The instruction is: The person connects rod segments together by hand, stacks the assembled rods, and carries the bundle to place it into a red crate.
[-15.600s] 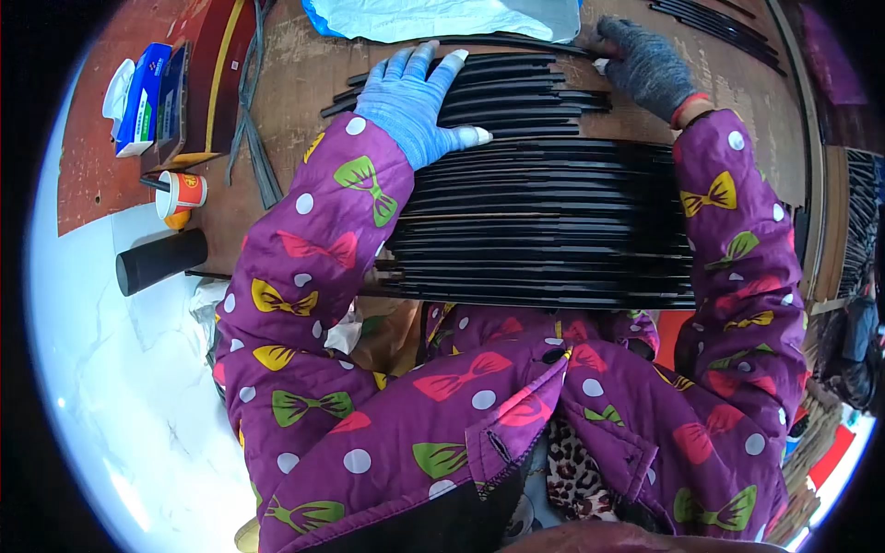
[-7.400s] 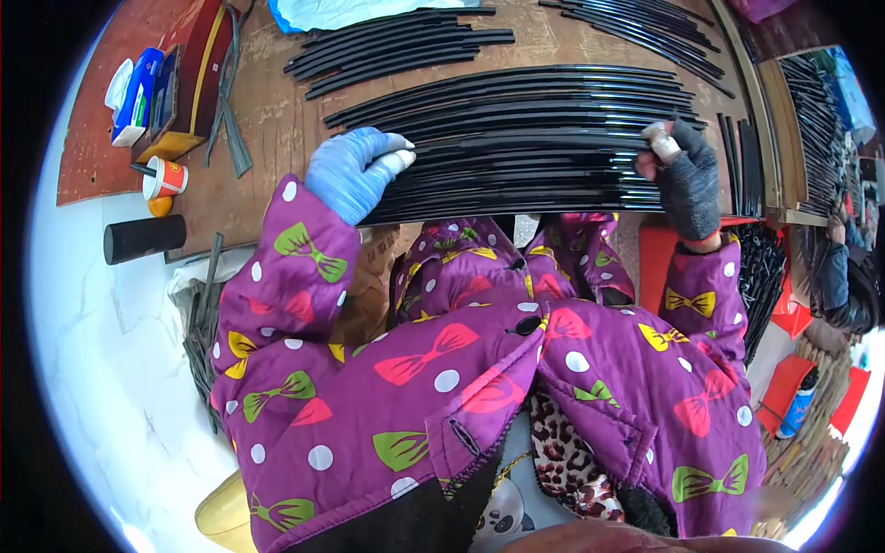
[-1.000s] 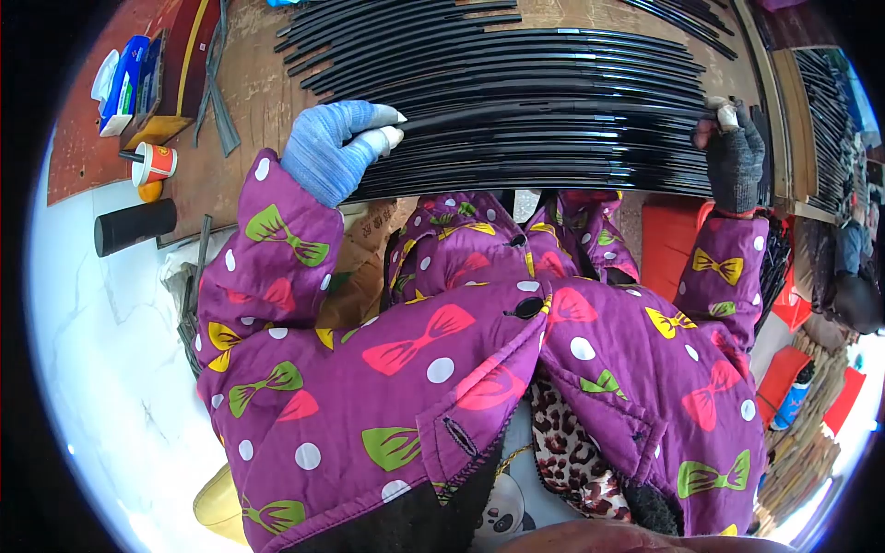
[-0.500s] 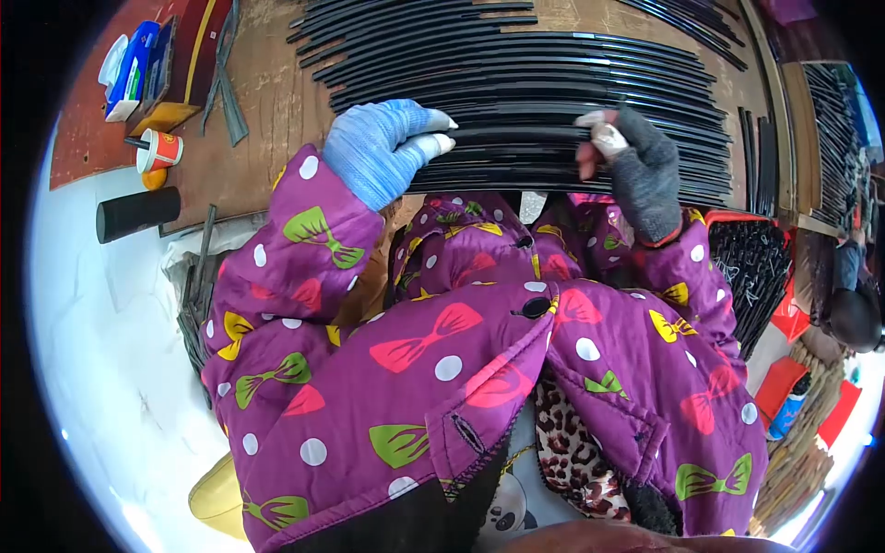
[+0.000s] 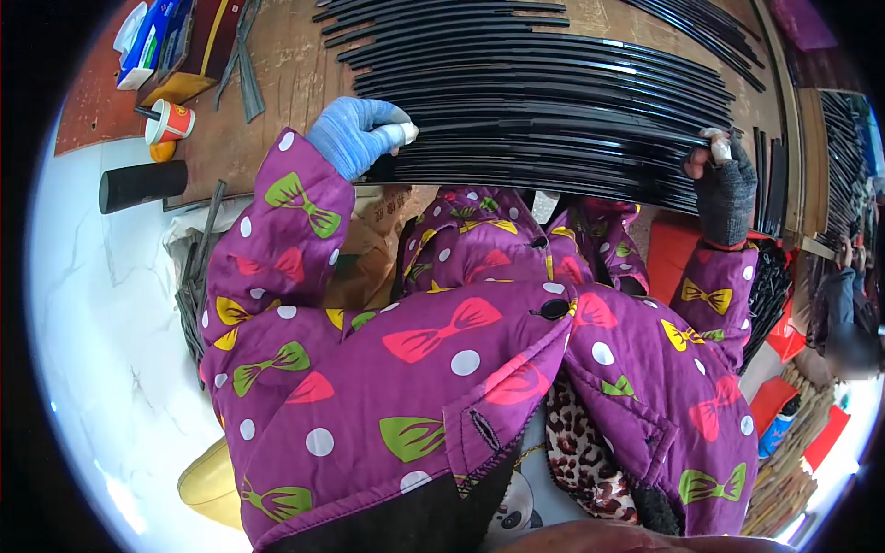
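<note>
Long thin black strips (image 5: pixel 553 106) lie side by side in a dense row on the brown tabletop. My left hand (image 5: pixel 358 136), in a light blue glove with the fingertips bare or wrapped in white, pinches a black strip near its left end. At the strips' right ends is my right hand (image 5: pixel 725 189), in a dark grey glove with bare fingers and white wrapping on one. Its thumb and finger are closed on the right end of a strip. Which single strip lies between the hands is hard to separate from its neighbours.
A red paper cup (image 5: pixel 170 122), a blue tissue pack (image 5: pixel 147 51) and a black cylinder (image 5: pixel 143 186) are at left. More strips (image 5: pixel 710 32) lie at the far right of the brown table (image 5: pixel 295 69). Another person (image 5: pixel 843 304) is at the right edge.
My hands have spread apart along the strips: the right has slid outward to their right ends, the left slightly leftward. The view has shifted a little.
</note>
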`<state>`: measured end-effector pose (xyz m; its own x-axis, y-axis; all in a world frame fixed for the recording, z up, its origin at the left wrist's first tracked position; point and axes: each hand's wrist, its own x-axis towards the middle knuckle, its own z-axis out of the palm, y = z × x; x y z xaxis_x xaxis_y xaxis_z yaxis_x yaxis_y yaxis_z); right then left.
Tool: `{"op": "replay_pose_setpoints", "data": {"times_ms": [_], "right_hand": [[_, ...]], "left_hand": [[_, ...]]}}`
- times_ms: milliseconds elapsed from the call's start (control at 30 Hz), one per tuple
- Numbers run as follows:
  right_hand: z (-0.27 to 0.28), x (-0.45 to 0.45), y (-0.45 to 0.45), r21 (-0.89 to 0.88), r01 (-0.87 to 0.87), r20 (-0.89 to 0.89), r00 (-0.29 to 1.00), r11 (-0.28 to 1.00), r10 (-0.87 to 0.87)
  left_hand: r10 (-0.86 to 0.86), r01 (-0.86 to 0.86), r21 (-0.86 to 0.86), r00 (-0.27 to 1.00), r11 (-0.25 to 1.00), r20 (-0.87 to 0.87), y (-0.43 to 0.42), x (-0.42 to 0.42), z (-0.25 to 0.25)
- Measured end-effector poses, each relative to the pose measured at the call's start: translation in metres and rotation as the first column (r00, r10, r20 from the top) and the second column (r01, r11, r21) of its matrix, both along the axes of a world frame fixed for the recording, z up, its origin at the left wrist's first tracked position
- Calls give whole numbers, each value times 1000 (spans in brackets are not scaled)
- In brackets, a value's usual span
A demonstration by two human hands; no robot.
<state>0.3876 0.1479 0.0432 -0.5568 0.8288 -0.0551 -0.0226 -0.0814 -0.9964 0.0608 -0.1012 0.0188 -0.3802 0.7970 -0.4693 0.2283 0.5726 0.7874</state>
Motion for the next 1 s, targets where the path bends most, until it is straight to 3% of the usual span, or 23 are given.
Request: {"op": "replay_pose_setpoints", "data": {"times_ms": [100, 167, 400, 467, 500, 567, 700, 767, 800, 900, 967, 1000], "right_hand": [[-3, 2, 3, -61, -47, -60, 997, 997, 44], [-2, 2, 2, -83, -54, -97, 994, 995, 46], [-3, 7, 4, -45, -28, -74, 997, 999, 25], [-4, 10, 7, -64, -5, -58, 998, 998, 1], [-4, 10, 6, -64, -6, -57, 998, 998, 2], [-5, 8, 5, -92, -10, -95, 995, 996, 1], [-3, 5, 3, -105, 26, -72, 997, 994, -33], [-4, 4, 3, -89, -17, -113, 994, 996, 7], [-5, 4, 5, -89, -15, -113, 994, 996, 4], [-8, 6, 7, -100, 29, -91, 995, 995, -38], [-9, 6, 8, -128, 17, -109, 994, 992, -31], [-8, 6, 8, -127, 19, -109, 994, 992, -33]], "left_hand": [[31, -29, -34, 998, 999, 49, -3, -1, -4], [93, -97, 79, 994, 992, 51, -3, 2, -8], [91, -87, 221, 996, 971, -10, -5, 10, -7], [156, -99, 484, 985, 870, -77, -8, 14, -16], [156, -100, 483, 985, 870, -77, -8, 14, -12], [115, 123, 510, 905, 852, -410, -9, 15, -2], [107, 149, 470, 874, 870, -474, -9, 17, 1], [164, -2, 399, 913, 917, -373, -7, 20, -1], [162, 0, 398, 913, 917, -374, -7, 19, 0], [120, 62, 408, 907, 911, -404, -6, 16, 2], [161, 271, 512, 742, 815, -650, -5, 15, 0], [161, 273, 513, 743, 814, -650, -4, 13, -3]]}}
